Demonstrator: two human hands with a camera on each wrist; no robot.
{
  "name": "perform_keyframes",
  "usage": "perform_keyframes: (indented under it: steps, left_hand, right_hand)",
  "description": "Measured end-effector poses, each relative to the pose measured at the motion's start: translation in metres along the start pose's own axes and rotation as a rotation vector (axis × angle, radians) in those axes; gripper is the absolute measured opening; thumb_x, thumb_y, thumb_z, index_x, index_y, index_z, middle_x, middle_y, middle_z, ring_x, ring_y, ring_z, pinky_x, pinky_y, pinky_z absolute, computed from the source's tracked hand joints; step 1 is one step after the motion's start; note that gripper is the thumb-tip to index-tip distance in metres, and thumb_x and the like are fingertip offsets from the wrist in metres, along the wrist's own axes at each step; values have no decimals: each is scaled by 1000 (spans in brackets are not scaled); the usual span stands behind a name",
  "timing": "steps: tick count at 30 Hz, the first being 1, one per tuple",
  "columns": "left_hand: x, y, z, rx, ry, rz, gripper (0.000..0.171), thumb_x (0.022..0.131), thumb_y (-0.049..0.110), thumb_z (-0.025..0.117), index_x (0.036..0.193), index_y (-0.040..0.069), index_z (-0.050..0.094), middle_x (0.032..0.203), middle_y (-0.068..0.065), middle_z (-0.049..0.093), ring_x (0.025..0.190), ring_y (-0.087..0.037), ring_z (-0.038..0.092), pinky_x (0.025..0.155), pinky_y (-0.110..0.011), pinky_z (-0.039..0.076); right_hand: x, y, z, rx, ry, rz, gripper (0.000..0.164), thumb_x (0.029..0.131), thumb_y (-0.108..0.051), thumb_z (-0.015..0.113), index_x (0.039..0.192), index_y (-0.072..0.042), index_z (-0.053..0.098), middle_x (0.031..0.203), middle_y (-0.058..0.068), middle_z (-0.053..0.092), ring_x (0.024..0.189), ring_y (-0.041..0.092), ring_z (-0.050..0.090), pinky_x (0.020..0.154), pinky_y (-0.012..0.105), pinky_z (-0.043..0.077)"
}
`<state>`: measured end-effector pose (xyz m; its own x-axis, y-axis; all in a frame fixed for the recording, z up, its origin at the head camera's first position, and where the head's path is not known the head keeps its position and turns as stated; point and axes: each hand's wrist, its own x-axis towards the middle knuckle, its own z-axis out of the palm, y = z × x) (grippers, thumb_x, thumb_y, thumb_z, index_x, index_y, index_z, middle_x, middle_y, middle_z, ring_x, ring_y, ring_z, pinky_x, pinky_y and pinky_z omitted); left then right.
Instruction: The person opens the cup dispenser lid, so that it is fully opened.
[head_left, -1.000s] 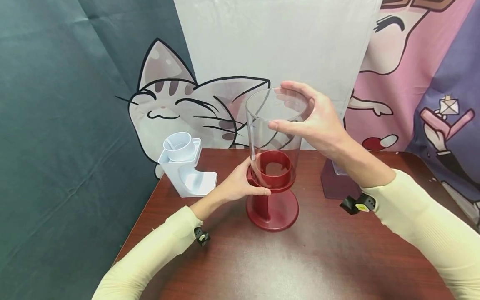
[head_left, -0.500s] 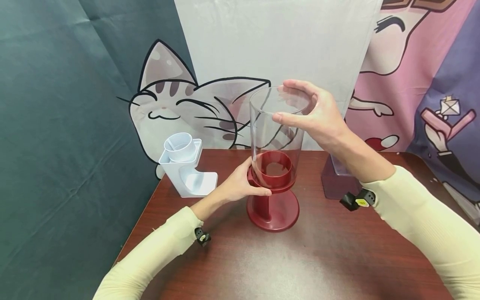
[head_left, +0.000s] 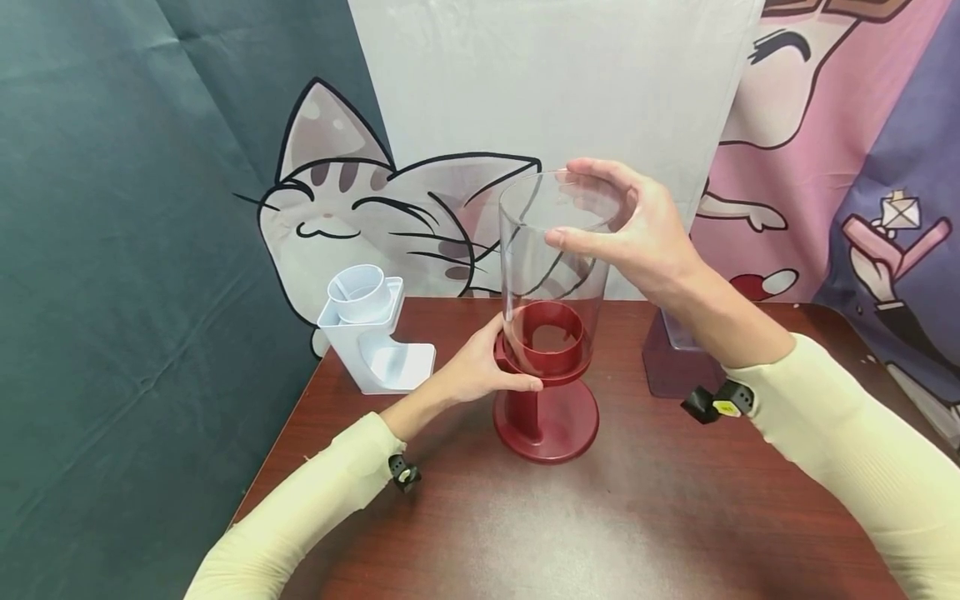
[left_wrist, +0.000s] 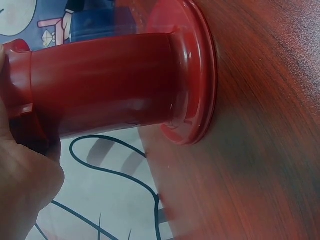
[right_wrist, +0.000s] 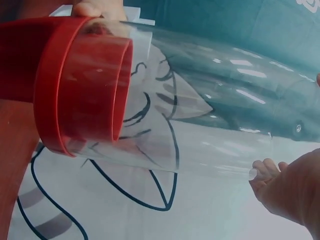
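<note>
words: none to read | numbers: none | labels: none on anything in any view

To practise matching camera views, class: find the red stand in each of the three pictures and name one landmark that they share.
Head: red stand, centre, on the table, left hand gripping its top.
Left wrist: lying sideways across the upper frame, base at right.
Right wrist: only its top ring, upper left, the clear cylinder set on it.
Shared landmark: the cat drawing.
</note>
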<state>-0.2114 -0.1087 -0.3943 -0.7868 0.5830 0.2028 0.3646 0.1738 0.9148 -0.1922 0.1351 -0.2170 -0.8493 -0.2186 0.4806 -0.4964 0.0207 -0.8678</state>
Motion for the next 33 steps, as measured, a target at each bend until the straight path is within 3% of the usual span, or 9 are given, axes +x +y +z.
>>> perform_keyframes:
  steps: [7,15,20,26,33]
  left_hand:
    - [0,0,1,6,1,10,95,82,19,92,160,25,39,146,0,60,129,-19,61,102,-39,58]
    - [-1,1,0,25,1,-6,98,82,20,93,161,28,36,145,3,60,128,-21,62,100,-38,59]
    - [0,1,-1,39,13,-7,97,82,22,93,161,29,37,146,3,59,129,-22,61,101,-38,59]
    - [0,1,1,46,22,-23,91,81,25,93,156,26,42,143,3,60,126,-19,61,101,-37,58]
    - [0,1,1,48,30,5,90,80,23,93,154,24,42,142,4,60,127,-24,60,99,-37,59]
  right_hand:
    - [3,1,-3,34,23,26,64,83,1,85,142,-4,62,142,11,66,130,24,63,90,21,59]
    - [-6,-6,0,-29,-10,-84,71,79,5,88,144,-1,60,143,12,63,137,25,59,81,22,62]
    - [-4,-17,2,67,-7,-120,70,76,10,87,141,1,62,141,14,63,135,26,58,81,23,62]
    - [-2,-23,-4,153,36,-92,66,77,11,84,139,1,63,141,14,64,130,24,62,86,23,61]
    - [-4,-26,-10,210,78,-100,62,75,15,83,134,1,66,136,13,68,127,22,65,80,21,60]
